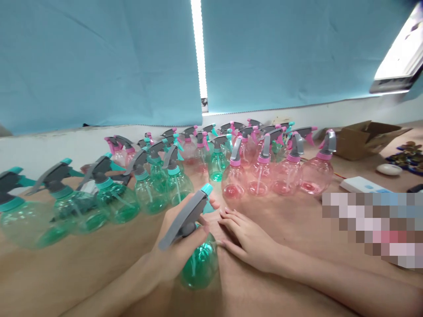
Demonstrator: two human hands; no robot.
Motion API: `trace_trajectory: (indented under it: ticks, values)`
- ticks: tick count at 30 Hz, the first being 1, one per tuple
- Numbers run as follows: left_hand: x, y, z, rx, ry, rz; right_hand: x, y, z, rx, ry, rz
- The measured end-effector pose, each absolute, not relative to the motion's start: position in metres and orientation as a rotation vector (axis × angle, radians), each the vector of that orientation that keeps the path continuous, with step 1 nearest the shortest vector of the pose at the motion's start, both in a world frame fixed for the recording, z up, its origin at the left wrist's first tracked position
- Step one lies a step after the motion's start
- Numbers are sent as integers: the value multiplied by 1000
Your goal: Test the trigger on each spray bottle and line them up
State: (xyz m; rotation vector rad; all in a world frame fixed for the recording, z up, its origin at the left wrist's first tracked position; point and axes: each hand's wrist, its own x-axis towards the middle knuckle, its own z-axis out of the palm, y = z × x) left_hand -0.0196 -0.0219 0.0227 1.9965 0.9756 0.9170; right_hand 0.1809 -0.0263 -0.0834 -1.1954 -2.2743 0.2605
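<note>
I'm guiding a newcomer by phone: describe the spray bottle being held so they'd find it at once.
On the brown table, in front of the rows of green bottles and pink bottles, one green spray bottle sits apart, nearest the camera. Unlike the rest, it is gripped by the left hand.

1. This is a small assembly or packing workshop: beyond the left hand [185, 237], many identical green spray bottles [148, 189] and pink spray bottles [284, 174] stand in rows on a brown worktable [82, 264].
2. Far to the right of the right hand [247, 237], an open cardboard box [363, 138] sits.
3. Beyond both hands, blue curtains [99, 61] cover the wall.
</note>
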Motion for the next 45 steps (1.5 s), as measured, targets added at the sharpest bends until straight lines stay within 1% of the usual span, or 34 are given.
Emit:
trace_trajectory:
  ticks: [5, 11, 21, 30, 35, 42, 45]
  values:
    - [-20, -25, 24, 1965, 975, 1014, 181, -26, -84, -1195, -2285, 238]
    - [-16, -22, 29, 1945, 995, 966, 181, -26, -86, -1182, -2266, 231]
    - [-11, -25, 24, 1899, 924, 1055, 180, -27, -83, -1220, -2286, 240]
    - [-13, -23, 23, 1946, 953, 1033, 179, -28, -77, -1192, -2260, 270]
    - [-14, -21, 19, 1965, 943, 1045, 179, -29, -73, -1161, -2240, 316]
    - [-14, -20, 12, 1955, 973, 1116, 181, -28, -82, -1121, -2193, 354]
    - [-14, -19, 8, 1951, 979, 1143, 184, -31, -80, -1007, -2152, 375]
